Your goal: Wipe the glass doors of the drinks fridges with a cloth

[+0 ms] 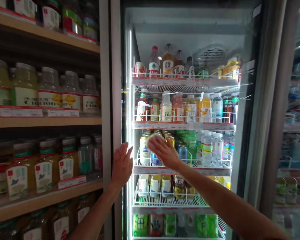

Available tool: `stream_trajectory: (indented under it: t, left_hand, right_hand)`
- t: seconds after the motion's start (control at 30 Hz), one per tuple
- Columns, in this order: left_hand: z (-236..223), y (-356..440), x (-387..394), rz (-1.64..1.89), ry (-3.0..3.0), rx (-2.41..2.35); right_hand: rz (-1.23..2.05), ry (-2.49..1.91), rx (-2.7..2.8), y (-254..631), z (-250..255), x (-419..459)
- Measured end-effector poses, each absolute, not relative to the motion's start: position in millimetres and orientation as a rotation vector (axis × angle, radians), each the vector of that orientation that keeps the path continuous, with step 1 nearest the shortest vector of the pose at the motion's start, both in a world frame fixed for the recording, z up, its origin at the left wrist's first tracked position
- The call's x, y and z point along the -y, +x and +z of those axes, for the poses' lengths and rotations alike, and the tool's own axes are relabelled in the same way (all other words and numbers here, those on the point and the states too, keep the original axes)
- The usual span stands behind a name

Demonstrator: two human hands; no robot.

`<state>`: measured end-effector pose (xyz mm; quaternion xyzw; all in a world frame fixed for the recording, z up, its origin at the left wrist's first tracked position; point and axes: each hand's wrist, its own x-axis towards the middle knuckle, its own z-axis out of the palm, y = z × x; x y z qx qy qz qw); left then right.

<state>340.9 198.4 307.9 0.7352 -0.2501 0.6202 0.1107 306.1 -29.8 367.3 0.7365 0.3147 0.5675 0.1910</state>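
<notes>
My right hand (pixel 165 151) is stretched out across the glass door (pixel 190 26) of a lit drinks fridge, level with the can shelf. Under its fingers shows the pale edge of a white cloth (pixel 152 137), held flat; most of the cloth is hidden by the hand. My left hand (pixel 122 163) rests with fingers spread at the left door frame (pixel 116 83), holding nothing. Behind the right hand stand cans (pixel 145 150) and clear bottles (pixel 206 150) on a white wire shelf.
To the left, wooden shelves (pixel 45 122) carry rows of bottled drinks (pixel 25 86). A grey upright post (pixel 272 110) borders the fridge on the right, with another stocked cooler (pixel 296 193) beyond it. More bottles (pixel 168 63) fill the fridge's upper shelves.
</notes>
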Motion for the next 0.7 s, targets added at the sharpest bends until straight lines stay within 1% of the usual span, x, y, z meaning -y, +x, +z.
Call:
stream_trajectory:
  t: [0.07,0.13,0.23,0.3,0.37,0.43,0.5,0.53,0.63,0.7]
  left_hand:
    - [302,339,-205,1.814,2.153,0.65]
    - [299,336,-209,1.781,2.159,0.604]
    - [293,332,-217,1.75,2.163,0.579]
    - [291,331,-223,1.735,2.169,0.56]
    - [290,330,-227,1.728,2.162,0.531]
    - [293,330,-226,1.722,2.149,0.506]
    - [297,327,-221,1.73,2.139,0.514]
    - [299,326,-218,1.736,2.139,0.534]
    - [302,322,-213,1.756,2.13,0.608]
    - [304,322,-210,1.752,2.125,0.631]
  right_hand:
    - [1.718,2.226,-0.706,315,390,15]
    - [1.669,2.273,-0.755,321,392,-1]
    - [1.407,2.097,-1.137,324,360,-19]
    - [1.33,1.942,-1.305,325,347,-25]
    - [1.425,1.962,-1.234,327,355,-31]
    - [1.603,2.106,-1.006,329,374,-34]
    - [1.678,2.172,-0.886,329,381,-35]
    - [1.664,2.153,-0.907,327,376,-33]
    - [1.485,1.971,-1.148,316,342,-16]
    - [1.396,1.883,-1.235,309,332,2]
